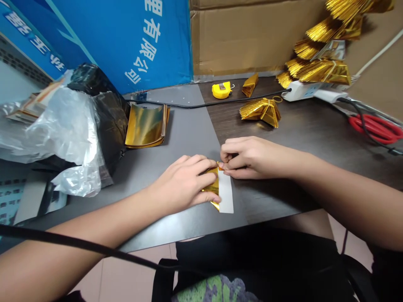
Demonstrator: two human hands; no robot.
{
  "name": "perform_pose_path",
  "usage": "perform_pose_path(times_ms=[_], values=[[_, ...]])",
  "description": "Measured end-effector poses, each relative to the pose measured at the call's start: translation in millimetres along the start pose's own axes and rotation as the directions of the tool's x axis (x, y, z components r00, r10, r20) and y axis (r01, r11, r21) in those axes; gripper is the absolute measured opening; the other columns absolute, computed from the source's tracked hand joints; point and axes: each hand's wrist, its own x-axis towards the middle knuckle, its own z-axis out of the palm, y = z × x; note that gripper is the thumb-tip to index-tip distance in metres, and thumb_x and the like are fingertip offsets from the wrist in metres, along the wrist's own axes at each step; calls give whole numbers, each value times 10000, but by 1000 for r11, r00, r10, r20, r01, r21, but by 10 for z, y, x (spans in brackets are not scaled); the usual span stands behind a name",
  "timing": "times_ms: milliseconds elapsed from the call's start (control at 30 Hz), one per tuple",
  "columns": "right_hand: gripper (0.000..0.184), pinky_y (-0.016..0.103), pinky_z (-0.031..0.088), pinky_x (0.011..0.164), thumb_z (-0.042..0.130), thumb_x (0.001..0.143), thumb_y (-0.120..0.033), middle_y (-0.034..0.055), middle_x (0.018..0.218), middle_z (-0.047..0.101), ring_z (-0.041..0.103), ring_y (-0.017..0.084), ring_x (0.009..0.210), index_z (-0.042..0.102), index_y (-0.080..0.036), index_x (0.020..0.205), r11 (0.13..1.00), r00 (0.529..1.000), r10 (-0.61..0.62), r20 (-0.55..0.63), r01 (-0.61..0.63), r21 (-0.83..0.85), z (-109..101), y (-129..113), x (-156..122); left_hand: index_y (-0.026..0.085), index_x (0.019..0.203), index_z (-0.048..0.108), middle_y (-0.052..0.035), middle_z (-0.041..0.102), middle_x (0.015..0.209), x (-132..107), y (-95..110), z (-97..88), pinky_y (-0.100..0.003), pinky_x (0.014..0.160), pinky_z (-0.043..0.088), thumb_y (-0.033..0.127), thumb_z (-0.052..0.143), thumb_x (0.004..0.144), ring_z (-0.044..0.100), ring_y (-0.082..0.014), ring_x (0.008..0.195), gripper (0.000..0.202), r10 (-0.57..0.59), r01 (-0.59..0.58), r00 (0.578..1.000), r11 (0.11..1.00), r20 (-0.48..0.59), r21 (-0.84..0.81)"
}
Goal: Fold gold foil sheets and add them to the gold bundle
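A piece of gold foil paper [213, 183], with a white strip [226, 197] along its right side, lies on the table between my hands. Spread over the gold part, the fingers of my left hand [192, 182] press it down, the thumb near its lower edge. At the top of the white strip, my right hand [248, 159] has its fingers curled and pinches the paper's upper corner, where a small orange-gold bit shows. My left fingers hide part of the foil. A stack of gold foil sheets [145, 126] rests to the upper left.
Behind lie a yellow tape measure [221, 90], a small folded gold piece [250, 85] and a banded gold bundle [260, 112]. More gold bundles [324, 69] pile beside a power strip [302, 91]. Red-handled scissors [376, 128] lie right, plastic bags [69, 130] left. A black cable [189, 105] crosses the table [185, 134].
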Motion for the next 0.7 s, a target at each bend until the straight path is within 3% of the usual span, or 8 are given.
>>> perform_pose_path(times_ms=[267, 433, 567, 700], values=[[329, 343, 449, 763, 517, 1030, -287, 76, 899, 630, 559, 180, 812, 736, -163, 818, 986, 999, -32, 35, 37, -162, -29, -49, -7, 258, 1021, 686, -4, 685, 1233, -8, -13, 25, -262, 854, 416, 706, 474, 863, 585, -164, 1160, 520, 11, -12, 1000, 999, 5, 33], [323, 365, 436, 791, 541, 1019, -363, 90, 955, 627, 554, 205, 844, 751, -166, 875, 965, 996, -33, 83, 54, -257, -44, -105, -32, 224, 1047, 657, -17, 709, 1134, 5, 3, 31, -261, 862, 403, 728, 438, 860, 582, -168, 1156, 580, -21, 19, 999, 999, 36, 35], [385, 389, 448, 779, 527, 1020, -447, 127, 1011, 624, 545, 239, 873, 741, -127, 1026, 937, 995, 45, 84, -13, -349, 12, -219, -91, 227, 1194, 619, -17, 713, 1154, 10, 3, 20, -278, 879, 402, 757, 396, 850, 591, -172, 1158, 670, -41, 40, 998, 998, 44, 38], [523, 411, 475, 795, 538, 997, -539, 166, 1066, 637, 551, 278, 942, 678, -91, 1227, 909, 990, 141, 10, -125, -398, 157, -363, -211, 262, 1240, 621, -15, 688, 1253, 8, -2, 9, -289, 941, 407, 741, 414, 859, 577, -166, 1187, 646, -50, 50, 996, 999, 80, 4]])
